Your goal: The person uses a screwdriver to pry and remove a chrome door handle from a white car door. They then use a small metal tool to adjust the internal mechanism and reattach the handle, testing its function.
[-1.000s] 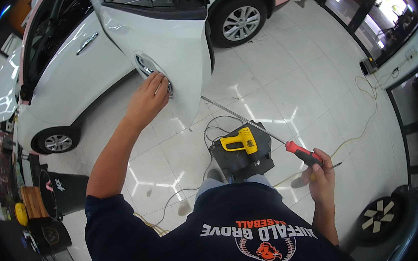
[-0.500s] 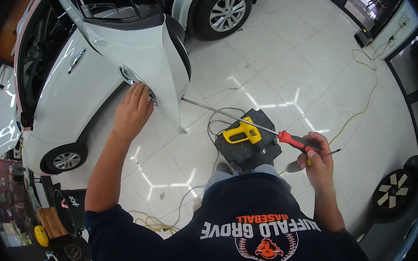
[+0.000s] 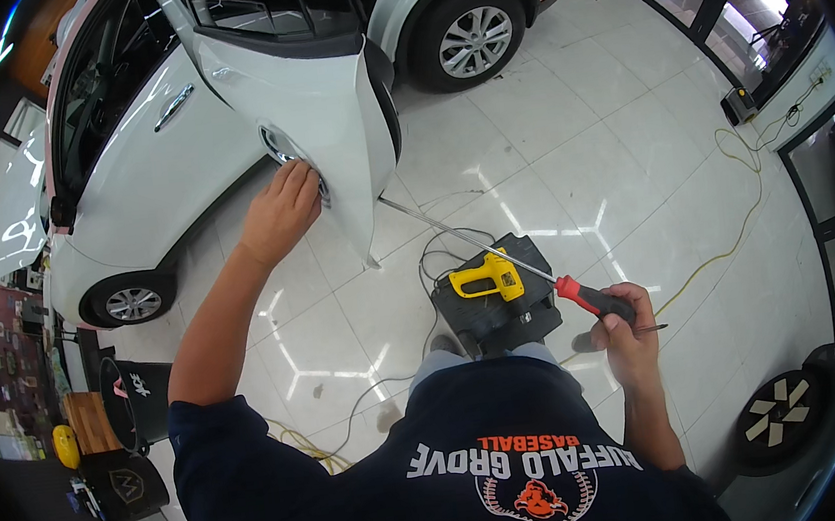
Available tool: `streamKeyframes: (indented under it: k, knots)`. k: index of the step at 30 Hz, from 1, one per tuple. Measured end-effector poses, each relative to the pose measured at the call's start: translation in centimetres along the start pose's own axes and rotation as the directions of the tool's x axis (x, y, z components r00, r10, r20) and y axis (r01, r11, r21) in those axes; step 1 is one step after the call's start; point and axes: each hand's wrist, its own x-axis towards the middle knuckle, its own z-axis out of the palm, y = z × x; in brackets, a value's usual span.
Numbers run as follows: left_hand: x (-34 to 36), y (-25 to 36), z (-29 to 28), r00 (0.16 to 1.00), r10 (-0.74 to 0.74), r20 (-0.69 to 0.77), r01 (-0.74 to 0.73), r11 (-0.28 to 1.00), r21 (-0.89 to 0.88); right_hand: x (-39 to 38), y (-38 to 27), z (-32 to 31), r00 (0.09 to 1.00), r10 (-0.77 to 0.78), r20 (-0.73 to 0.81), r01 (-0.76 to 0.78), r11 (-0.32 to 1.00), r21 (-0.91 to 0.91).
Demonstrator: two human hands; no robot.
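Though partly unclear, rod [image 3: 471, 239] in right hand [image 3: 630, 328]

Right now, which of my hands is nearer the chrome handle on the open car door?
Left. Your left hand is on the chrome handle; your right hand is well away to the right, holding a long-shafted tool.

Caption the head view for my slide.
Left hand on chrome car door handle, right hand holding a long-shafted tool.

Relative to one second earlier, the red-and-black handle [image 3: 592, 298] of the long rod [image 3: 465, 236] sits closer to the yellow heat gun [image 3: 509, 277]; the right hand [image 3: 630, 336] has shifted with it. The white door [image 3: 332, 98] exposes more of its dark edge [image 3: 384, 98].
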Motion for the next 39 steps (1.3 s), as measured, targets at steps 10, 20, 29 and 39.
streamKeyframes:
  k: [10, 20, 29, 39]
  knots:
    - [-1.4, 0.2, 0.3, 0.992, -0.102, -0.078, 0.096, 0.992, -0.080, -0.4, -1.0, 0.0, 0.986, 0.163, -0.019, -0.164, 0.982, -0.091]
    - [0.3, 5.3, 0.0, 0.237, -0.794, 0.560, 0.539, -0.373, -0.755, -0.4, -1.1, 0.0, 0.983, 0.182, 0.004, -0.182, 0.981, 0.063]
    - [2.7, 1.1, 0.8, 0.150, -0.443, 0.884, 0.401, -0.790, -0.464, 1.4, -0.2, -1.3, 0.984, -0.125, 0.124, 0.130, 0.991, -0.033]
    - [3.2, 1.9, 0.7, 0.003, -0.489, 0.872, 0.278, -0.838, -0.470, 2.6, 0.9, -2.3, 0.895, -0.382, 0.230, 0.443, 0.823, -0.355]
